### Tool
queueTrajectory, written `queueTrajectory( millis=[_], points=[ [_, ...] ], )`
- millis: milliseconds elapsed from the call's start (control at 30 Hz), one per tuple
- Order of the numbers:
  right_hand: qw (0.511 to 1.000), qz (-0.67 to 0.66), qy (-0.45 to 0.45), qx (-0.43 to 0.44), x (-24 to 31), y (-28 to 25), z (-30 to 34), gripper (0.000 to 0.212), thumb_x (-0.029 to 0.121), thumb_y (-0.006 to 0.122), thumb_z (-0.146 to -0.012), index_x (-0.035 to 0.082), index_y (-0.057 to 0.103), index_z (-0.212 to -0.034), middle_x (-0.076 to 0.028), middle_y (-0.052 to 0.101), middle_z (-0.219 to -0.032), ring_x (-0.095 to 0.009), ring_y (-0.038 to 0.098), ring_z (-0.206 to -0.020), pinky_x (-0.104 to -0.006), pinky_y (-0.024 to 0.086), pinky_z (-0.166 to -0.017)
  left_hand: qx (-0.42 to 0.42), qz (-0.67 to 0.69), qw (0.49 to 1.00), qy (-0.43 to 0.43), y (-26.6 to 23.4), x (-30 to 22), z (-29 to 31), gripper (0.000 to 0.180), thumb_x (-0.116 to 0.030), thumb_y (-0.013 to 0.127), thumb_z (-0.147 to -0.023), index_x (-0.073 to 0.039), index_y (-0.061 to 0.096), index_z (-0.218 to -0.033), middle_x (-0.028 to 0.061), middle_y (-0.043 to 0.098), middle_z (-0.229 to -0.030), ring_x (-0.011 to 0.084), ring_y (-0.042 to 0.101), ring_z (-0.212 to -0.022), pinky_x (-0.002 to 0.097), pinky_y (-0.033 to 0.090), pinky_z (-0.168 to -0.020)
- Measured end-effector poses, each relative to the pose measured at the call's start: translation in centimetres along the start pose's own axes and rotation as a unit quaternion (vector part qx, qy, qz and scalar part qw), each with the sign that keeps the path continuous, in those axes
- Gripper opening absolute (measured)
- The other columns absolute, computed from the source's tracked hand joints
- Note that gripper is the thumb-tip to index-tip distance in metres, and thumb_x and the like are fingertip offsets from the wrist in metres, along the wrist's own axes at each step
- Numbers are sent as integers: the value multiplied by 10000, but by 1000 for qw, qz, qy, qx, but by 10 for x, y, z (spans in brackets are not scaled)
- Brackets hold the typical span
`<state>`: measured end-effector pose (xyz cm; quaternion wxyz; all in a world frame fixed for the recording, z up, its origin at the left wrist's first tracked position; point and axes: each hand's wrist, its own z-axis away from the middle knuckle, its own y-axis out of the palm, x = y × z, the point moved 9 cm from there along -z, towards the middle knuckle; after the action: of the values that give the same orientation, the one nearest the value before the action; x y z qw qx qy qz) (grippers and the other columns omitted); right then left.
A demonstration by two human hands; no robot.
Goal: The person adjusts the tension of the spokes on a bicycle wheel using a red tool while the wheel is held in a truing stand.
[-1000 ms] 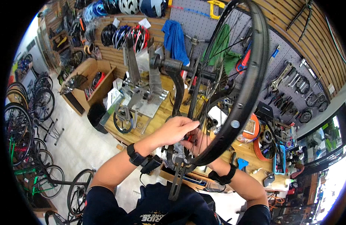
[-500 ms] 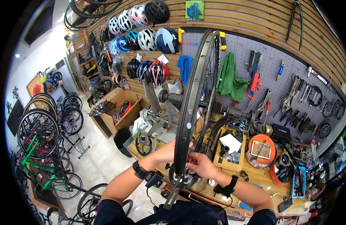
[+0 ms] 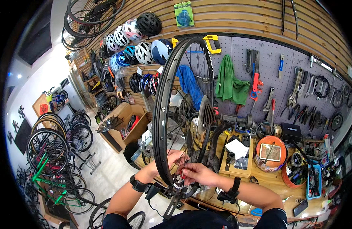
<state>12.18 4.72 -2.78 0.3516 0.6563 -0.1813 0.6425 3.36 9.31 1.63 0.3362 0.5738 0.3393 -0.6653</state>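
Note:
A bicycle wheel [image 3: 160, 110] with a bare black rim and a cassette [image 3: 206, 114] stands upright in a metal truing stand [image 3: 237, 121], its lower rim close to my body. My right hand [image 3: 200, 174] is closed, pinching a small red spoke wrench [image 3: 182, 175] at the spokes just inside the lower rim. My left hand [image 3: 175, 157] reaches past the rim from the left, its fingers curled among the spokes. The rim hides part of that hand, so what its fingertips hold cannot be made out.
On the wooden bench [image 3: 221, 194] are a parts tray [image 3: 237, 168], an orange tub [image 3: 270, 152], a blue basket [image 3: 314, 181] and a phone [image 3: 301, 208]. Tools and a green cloth [image 3: 231, 82] hang on the pegboard. Bicycles [image 3: 50, 168] line the left.
The wheel appears turned, showing its spokes and cassette more openly. Both hands stay by the lower rim, and the red spoke wrench shows more plainly. The whole view has shifted slightly.

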Motion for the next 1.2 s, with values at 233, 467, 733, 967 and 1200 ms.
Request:
queueTrajectory(
  millis=[233,467,733,967,1200],
  points=[
    [999,-33,-11,-31,-13,-4,-1,274,187,574,-977,-7,593,-1169,-26,617,-882,-80,596,-709,-228,530,-670,-21,-27,999,-4,-5,9,-3,444,-385,510,-978,19,678,-1051,28,640,-846,106,571,-829,250,444,-763],
    [997,-56,25,55,-11,-1,-4,304,179,559,-984,1,566,-1230,-2,619,-929,-70,592,-778,-224,522,-742,-18,32,999,-2,-5,21,-7,408,-411,542,-964,-21,651,-919,-17,562,-763,76,508,-724,246,418,-634],
    [990,-65,8,121,-8,-2,-10,238,151,550,-980,0,595,-1159,-50,659,-1027,-75,597,-838,-233,513,-757,11,-18,997,70,5,-2,-1,270,-305,590,-946,-38,594,-906,-18,555,-786,83,507,-720,276,456,-643],
    [988,141,-34,-46,-14,-18,-19,232,205,671,-910,-25,653,-935,-31,670,-814,-108,582,-686,-266,494,-655,13,-14,999,41,7,1,3,439,-421,517,-982,-6,660,-983,-5,596,-803,79,515,-727,251,409,-646],
    [893,389,-111,-194,9,-16,-20,329,241,737,-828,-49,602,-904,-184,630,-735,-316,634,-714,-400,509,-672,66,-9,993,99,8,11,-3,391,-344,518,-997,23,647,-1040,29,643,-938,94,557,-867,270,459,-813]
  ],
)
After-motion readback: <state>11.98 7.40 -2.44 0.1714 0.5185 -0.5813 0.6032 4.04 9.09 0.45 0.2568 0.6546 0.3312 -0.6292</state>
